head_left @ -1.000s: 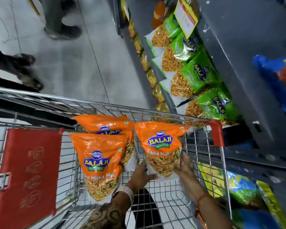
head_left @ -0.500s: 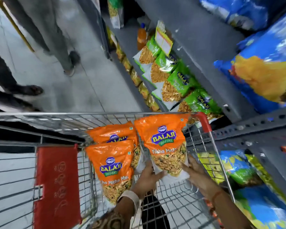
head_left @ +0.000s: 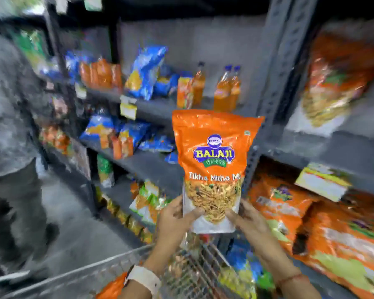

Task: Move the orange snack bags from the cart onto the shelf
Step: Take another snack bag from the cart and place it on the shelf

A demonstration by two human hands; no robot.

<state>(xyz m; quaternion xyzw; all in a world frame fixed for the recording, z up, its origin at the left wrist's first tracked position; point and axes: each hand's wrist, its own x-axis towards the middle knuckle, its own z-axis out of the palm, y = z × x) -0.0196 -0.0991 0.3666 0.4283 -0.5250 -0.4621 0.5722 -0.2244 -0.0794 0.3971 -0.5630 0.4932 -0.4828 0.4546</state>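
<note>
Item in hand: one orange foil snack bag with a clear lower window and "Balaji Wafers" print, held upright in mid-air above the wire shopping cart, in front of the grey steel shelving unit. Left hand: fingers curled closed on the bag's lower left corner, thumb on the front face. Right hand: likewise closed on the lower right corner. Bag touches neither cart nor shelf. Remaining stock: another orange snack bag shows at the bottom edge, in the cart; how many more lie there cannot be told. Destination, judged: the shelf bay at right, where blurred orange packets already lie, seems the matching place. Handling note: the bag is soft and top-heavy when gripped only at its base, so it may fold forward; sliding one hand higher up its side should steady it. Set it label outward, base down, leaning on the neighbouring packets. Clear the upright post and the yellow price tag on the way in. Bystander in grey clothes stands at left, well apart.
</note>
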